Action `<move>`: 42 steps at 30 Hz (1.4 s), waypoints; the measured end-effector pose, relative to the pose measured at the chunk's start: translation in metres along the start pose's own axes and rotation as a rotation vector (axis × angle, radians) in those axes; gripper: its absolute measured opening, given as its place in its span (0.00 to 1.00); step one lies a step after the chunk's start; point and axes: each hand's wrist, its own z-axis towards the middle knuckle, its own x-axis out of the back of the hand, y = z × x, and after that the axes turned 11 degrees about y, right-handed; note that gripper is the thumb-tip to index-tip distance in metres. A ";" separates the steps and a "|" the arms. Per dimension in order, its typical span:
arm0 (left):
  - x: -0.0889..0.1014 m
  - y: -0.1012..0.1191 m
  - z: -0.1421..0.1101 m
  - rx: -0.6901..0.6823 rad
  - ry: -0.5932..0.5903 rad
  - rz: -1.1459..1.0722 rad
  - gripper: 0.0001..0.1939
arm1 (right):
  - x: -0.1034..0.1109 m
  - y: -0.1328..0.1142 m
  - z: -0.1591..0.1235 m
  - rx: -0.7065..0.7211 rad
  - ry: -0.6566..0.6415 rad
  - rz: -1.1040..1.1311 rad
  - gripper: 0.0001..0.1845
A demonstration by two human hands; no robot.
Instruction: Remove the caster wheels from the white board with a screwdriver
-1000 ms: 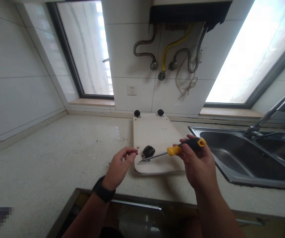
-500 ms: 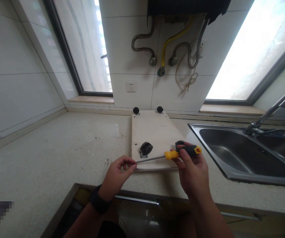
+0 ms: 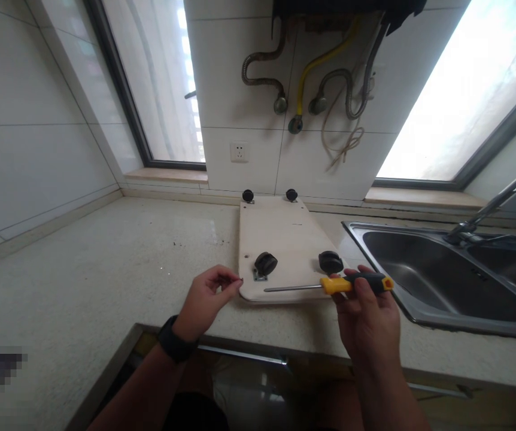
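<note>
My right hand (image 3: 368, 314) grips a yellow-and-black screwdriver (image 3: 341, 284) by its handle, with the shaft pointing left above the near end of a cream board (image 3: 280, 233). My left hand (image 3: 208, 296) is closed in a pinch at the board's near left corner. A tiny dark piece, which looks like a small screw (image 3: 242, 279), pokes out from its fingertips, apart from the screwdriver tip. Black casters stand at the board's corners: a near left caster (image 3: 266, 264), a near right caster (image 3: 330, 261) and two at the far end. The near right caster's base is partly hidden by my right hand.
The board lies on a pale stone countertop (image 3: 105, 269). To the right is a steel double sink (image 3: 419, 305) with a faucet (image 3: 486, 209). Hoses and a yellow pipe (image 3: 303, 84) run down the tiled wall. Dark bits are scattered left of the board.
My hands have moved apart: the screwdriver went right, and its tip left my left fingertips. My left hand shifted slightly left and up in view. The near right caster is now more exposed.
</note>
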 end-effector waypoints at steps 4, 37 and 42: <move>0.044 -0.004 0.034 -0.156 0.098 0.178 0.11 | 0.022 -0.007 0.017 0.044 0.052 0.009 0.24; 0.167 -0.172 0.188 0.103 0.129 1.093 0.22 | 0.105 0.041 0.077 -0.114 0.370 0.114 0.16; 0.166 -0.174 0.187 0.106 0.163 1.055 0.23 | 0.106 0.042 0.078 -0.109 0.362 0.094 0.17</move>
